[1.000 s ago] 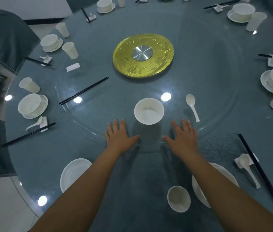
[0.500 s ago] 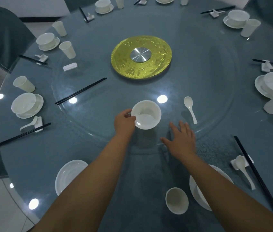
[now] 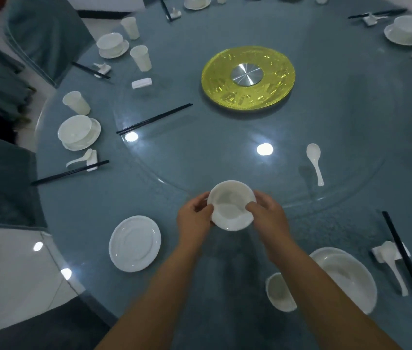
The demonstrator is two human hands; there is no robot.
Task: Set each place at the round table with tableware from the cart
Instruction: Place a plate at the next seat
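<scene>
Both hands hold the small round white ceramic bowl (image 3: pixel 231 205) over the near edge of the round grey glass-topped table (image 3: pixel 225 160): the left hand (image 3: pixel 194 221) has a grip on its left rim, thumb curled over the edge, and the right hand (image 3: pixel 266 214) pinches its right rim. The step in hand looks like carrying the bowl to a place setting. Left of the grip and a little nearer lies a bare flat white ceramic plate (image 3: pixel 135 243), the likely target; the next move calls for swinging the bowl left and lowering it level onto the plate's centre.
</scene>
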